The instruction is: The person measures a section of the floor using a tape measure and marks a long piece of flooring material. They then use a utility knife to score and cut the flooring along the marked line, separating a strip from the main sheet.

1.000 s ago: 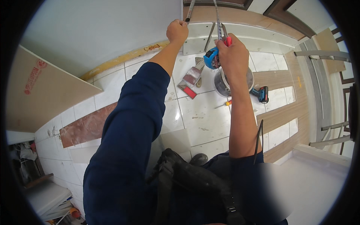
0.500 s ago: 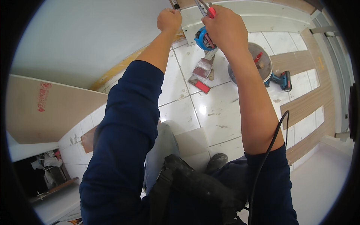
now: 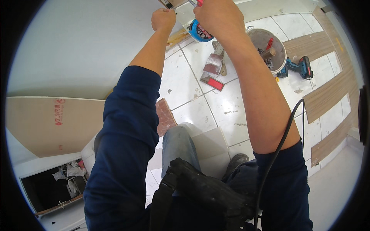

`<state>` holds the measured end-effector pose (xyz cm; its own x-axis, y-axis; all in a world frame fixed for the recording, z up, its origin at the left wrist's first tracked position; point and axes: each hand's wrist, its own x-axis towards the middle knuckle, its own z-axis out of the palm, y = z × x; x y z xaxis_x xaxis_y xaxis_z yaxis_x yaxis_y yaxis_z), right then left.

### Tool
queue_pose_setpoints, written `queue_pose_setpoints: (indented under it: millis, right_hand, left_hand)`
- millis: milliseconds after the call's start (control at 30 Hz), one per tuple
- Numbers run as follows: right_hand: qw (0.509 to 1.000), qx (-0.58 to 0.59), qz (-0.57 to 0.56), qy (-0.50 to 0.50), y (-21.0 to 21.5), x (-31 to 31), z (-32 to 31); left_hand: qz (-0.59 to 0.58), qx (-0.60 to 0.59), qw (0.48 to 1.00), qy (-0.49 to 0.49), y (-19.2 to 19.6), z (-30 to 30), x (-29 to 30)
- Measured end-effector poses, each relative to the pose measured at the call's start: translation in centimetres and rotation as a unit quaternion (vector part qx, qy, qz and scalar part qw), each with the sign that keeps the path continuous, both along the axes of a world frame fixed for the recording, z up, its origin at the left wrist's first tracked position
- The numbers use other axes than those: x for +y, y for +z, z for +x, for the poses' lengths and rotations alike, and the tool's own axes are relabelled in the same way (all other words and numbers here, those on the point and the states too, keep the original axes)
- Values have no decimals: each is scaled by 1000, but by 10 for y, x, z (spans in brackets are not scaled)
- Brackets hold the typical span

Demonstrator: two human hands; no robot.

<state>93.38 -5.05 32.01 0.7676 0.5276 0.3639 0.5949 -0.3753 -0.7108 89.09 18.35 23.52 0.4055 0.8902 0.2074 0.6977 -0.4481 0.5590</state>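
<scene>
My left hand (image 3: 163,19) is closed in a fist against the wall's edge at the top of the view, by a narrow dark piece (image 3: 168,4). What its fingers hold is hidden. My right hand (image 3: 220,18) grips a blue tape measure (image 3: 200,30), which shows under the fingers. A tool with a red handle (image 3: 199,2) and a metal tip also sticks out of that hand, mostly cut off by the frame. Behind the tape measure runs a white panel (image 3: 266,10).
On the tiled floor lie a putty knife (image 3: 213,64) and a red-and-metal square (image 3: 213,82). A bucket (image 3: 283,61) with tools in it stands beside a blue cordless drill (image 3: 298,68). Brown board (image 3: 50,125) leans at left. Wood-look planks (image 3: 327,101) lie right. A black cable (image 3: 287,133) crosses my right arm.
The view has shifted, so the floor things appear farther right and the bucket's inside shows. Both hands sit a little higher and farther left in the picture, still closed.
</scene>
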Motion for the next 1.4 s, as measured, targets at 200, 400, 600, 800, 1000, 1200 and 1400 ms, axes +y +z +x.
queue_pose_setpoints:
  millis: [200,400,600,800,1000,1200,1400]
  right_hand:
    - [1000,0,-4,7,4,-1,-6]
    - [1000,7,-29,-5,5,-4,-7]
    - [999,30,-42,2,14,0,-21]
    - [996,71,4,45,50,-41,-26]
    - [998,44,48,-11,55,-72,3]
    - [998,53,18,37,37,-126,-56]
    - [988,66,-64,127,32,-123,-106]
  left_hand:
    - [8,-1,1000,2,0,-2,2]
    - [11,-9,999,-32,-10,5,6]
    - [55,39,995,-76,-23,0,36]
    - [69,-47,994,-66,-17,-14,10]
    - [-145,-287,937,-139,-19,-87,-60]
    - [-233,-235,938,-103,-32,-232,-138]
    - [-350,-279,895,-5,-78,-348,-190]
